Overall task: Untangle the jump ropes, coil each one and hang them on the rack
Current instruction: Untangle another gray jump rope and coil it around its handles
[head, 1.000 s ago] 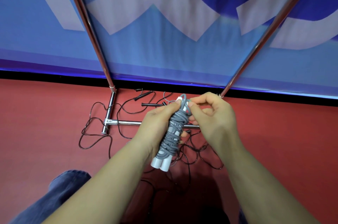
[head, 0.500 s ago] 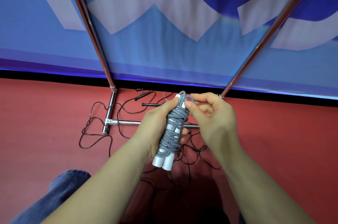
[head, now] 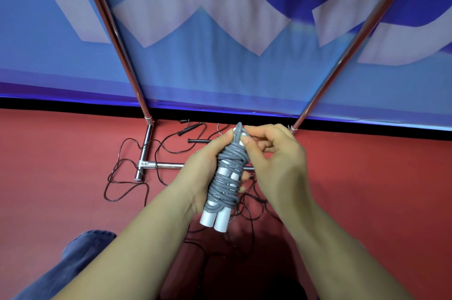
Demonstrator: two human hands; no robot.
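1. The grey rope [head: 228, 174] is wound in many turns around its two white handles [head: 215, 220], which lie side by side. It is held upright in mid-air above the floor [head: 367, 177], in front of the rack [head: 146, 150]. Only the lower handle ends and short patches between the turns show; the upper ends are mostly covered by fingers.
2. A small loop of grey cord sticks up at the top of the bundle. Where its end runs I cannot tell.
3. The left hand [head: 203, 172] grips the bundle from the left, thumb near the top; its fingers wrap behind, with only the tips showing on the right side.
4. The right hand [head: 276, 160] is curled at the top of the bundle, thumb and forefinger pinching the cord just below the loop. The other fingers are folded into the palm.
5. One thin black rope [head: 127, 177], or perhaps more, lies tangled on the floor around the rack's foot; the arms hide much of it, so the count is unsure. Two black handles [head: 190, 129] show near the wall.
6. Two rack poles rise out of the picture, tops cut off. One crossbar lies low, its right part hidden by the hands.
7. A jeans-clad knee [head: 80, 250] shows at lower left.
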